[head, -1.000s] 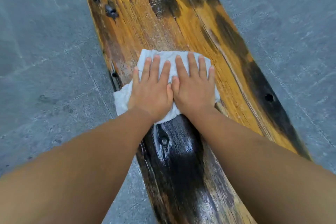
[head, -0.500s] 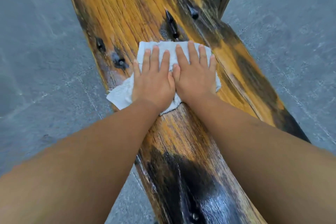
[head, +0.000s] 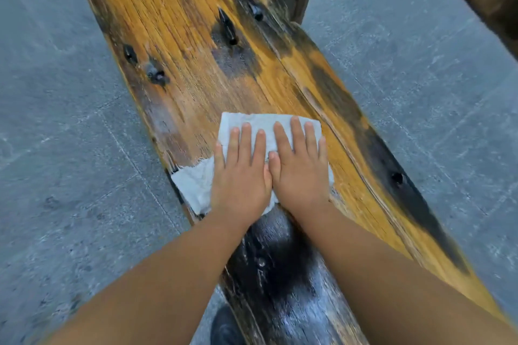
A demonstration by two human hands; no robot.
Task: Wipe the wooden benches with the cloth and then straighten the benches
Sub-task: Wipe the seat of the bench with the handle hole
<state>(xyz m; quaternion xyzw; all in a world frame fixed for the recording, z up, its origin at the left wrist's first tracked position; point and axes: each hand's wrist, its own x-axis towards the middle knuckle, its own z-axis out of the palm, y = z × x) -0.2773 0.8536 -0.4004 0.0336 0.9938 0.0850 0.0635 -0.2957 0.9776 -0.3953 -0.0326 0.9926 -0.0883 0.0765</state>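
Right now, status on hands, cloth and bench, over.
Left hand and right hand flat, side by side, pressing white cloth. Cloth on wooden bench, corner overhanging its left edge. Bolt heads ahead.

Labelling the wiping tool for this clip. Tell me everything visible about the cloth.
The cloth is off-white, thin woven fabric with a crinkled surface, apparently folded into a rough rectangle. A frayed edge shows near its left corner. It lies flat on the worn wooden bench, and that corner reaches the bench's left edge. The left hand and right hand press on it side by side with straight fingers, covering its middle. Only its far strip and left corner show clearly.
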